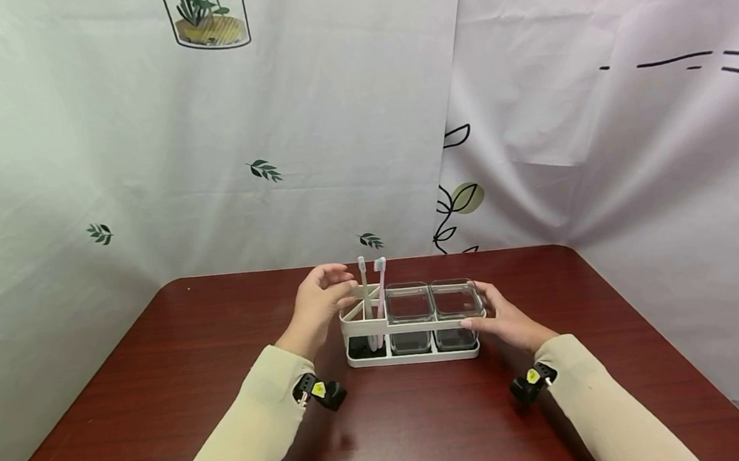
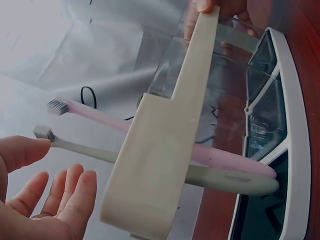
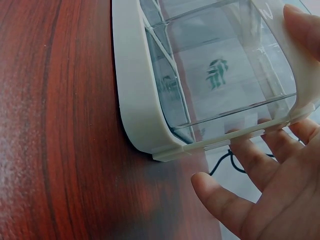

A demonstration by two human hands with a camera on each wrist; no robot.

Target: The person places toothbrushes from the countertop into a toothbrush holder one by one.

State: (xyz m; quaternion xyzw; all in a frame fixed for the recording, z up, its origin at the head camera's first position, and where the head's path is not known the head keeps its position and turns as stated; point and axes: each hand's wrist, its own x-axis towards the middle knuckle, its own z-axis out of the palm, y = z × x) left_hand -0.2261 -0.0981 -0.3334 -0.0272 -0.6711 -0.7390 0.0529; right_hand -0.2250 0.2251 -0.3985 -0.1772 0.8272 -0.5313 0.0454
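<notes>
A white toothbrush holder (image 1: 364, 327) with a dark base stands on the table. Two clear square cups (image 1: 408, 304) sit side by side in its right part. On its left side a pale grey-green toothbrush (image 2: 235, 181) and a pink toothbrush (image 2: 230, 161) lean in one compartment, bristles up. My left hand (image 1: 319, 306) hovers at the holder's left end, thumb and fingers apart, holding nothing; its thumb tip is close to the grey-green brush head. With my right hand (image 1: 508, 321) I grip the holder's right end, thumb on the front rail, several fingers along the side.
The reddish-brown wooden table (image 1: 402, 435) reaches back to a pale printed cloth (image 1: 343, 99), which hangs behind it and along both sides. A black wrist camera (image 1: 321, 391) is strapped over the left sleeve, another wrist camera (image 1: 531, 384) over the right.
</notes>
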